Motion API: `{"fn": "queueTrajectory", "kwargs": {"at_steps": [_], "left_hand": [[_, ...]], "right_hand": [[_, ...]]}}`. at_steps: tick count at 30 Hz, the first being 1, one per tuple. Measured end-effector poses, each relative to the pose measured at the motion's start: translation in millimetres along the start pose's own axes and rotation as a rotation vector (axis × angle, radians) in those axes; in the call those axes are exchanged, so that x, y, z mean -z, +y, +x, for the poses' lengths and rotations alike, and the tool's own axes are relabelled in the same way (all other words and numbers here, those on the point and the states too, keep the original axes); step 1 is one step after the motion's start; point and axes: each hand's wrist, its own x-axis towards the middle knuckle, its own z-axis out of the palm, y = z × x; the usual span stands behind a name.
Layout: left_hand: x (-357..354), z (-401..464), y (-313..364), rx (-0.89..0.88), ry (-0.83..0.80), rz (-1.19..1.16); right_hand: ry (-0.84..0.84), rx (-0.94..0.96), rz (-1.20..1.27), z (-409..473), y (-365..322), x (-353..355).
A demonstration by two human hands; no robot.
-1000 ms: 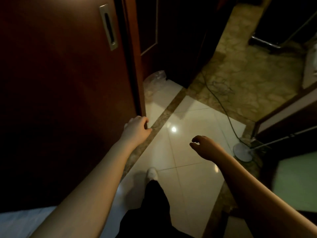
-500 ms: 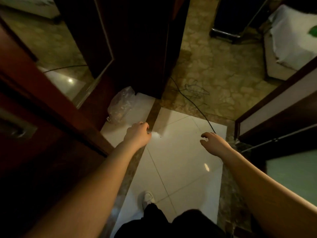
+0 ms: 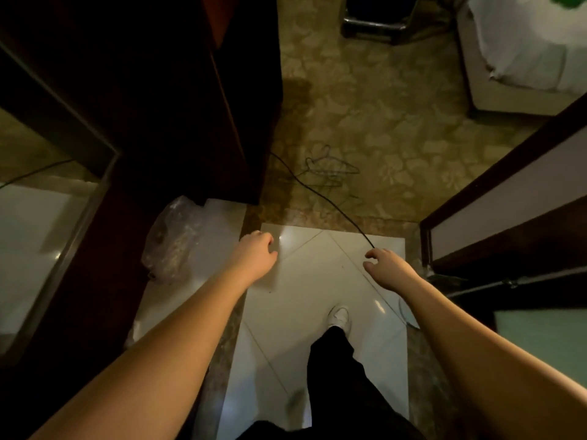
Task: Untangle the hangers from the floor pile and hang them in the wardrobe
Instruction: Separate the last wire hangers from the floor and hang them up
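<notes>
hangers [image 3: 330, 168] in a tangle on the patterned floor, beyond both hands.
nearest, a white shoe [image 3: 340, 316] on pale tile; left hand [image 3: 255, 254] and right hand [image 3: 387, 269] hang loosely curled, holding nothing; farther off, a black cable [image 3: 330, 203] runs beside the pile.

A crumpled clear plastic bag [image 3: 178, 239] lies on white floor tiles [image 3: 317, 281]. A black cable [image 3: 320, 195] crosses patterned flooring. A white-sheeted bed [image 3: 527, 49] sits top right.

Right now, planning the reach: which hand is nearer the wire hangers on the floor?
Right. The right hand hangs below the hangers, slightly rightward; the left hand is farther off, below-left of them.
</notes>
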Motion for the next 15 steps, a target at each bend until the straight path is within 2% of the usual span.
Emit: {"fn": "queueTrajectory", "kwargs": {"at_steps": [4, 9, 15], "left_hand": [[1.7, 90.2, 32.4, 0.009, -0.088, 0.035], [4.6, 200.5, 64.1, 0.018, -0.11, 0.065], [-8.6, 323.8, 79.3, 0.04, -0.201, 0.107]], "right_hand": [[-0.084, -0.052, 0.006, 80.8, 19.9, 39.6], [-0.128, -0.097, -0.036, 172.2, 38.8, 87.8], [-0.192, -0.138, -0.075, 271.2, 51.2, 111.7]]}}
